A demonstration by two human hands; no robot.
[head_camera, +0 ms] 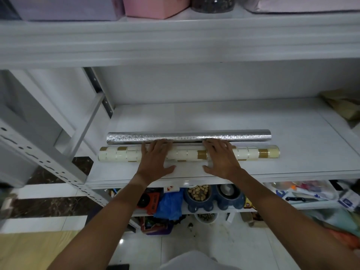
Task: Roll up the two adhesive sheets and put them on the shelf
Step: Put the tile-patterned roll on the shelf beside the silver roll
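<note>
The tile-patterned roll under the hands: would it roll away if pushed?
Probably: the tiled roll is a round tube lying flat on the smooth shelf. Backward, the silver roll beside it would likely stop it. Both hands, left and right, rest flat on it.

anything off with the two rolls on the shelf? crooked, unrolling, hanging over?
Nothing stands out. The silver roll and the cream-and-gold tile-pattern roll lie side by side, parallel to the shelf's front edge and fully on it. Both look tightly rolled. The left hand and right hand rest flat, open, over the front roll.
</note>
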